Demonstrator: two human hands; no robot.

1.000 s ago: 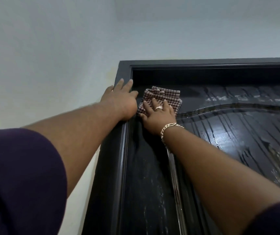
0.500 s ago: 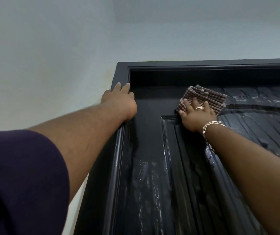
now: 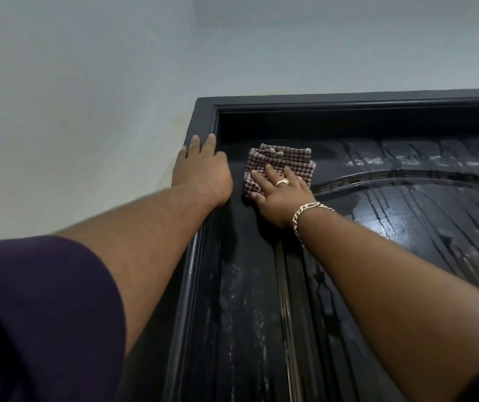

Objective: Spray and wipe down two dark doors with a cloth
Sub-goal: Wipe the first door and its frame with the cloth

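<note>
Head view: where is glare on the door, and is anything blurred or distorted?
Head view: a bright glare patch lies on the wet door panel, right of the right hand; the checked cloth and left hand are sharp; the near sleeve is soft; wide-angle distortion slants the door frame.

Dim, soft indoor light; pale glare on the wet door, wide-angle bending at the edges.

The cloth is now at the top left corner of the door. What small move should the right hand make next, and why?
Probably slide the checked cloth rightward along the top of the door. The right hand presses it flat near the left hand on the frame, and wet streaks and spray drips show on the panel to the right.
</note>
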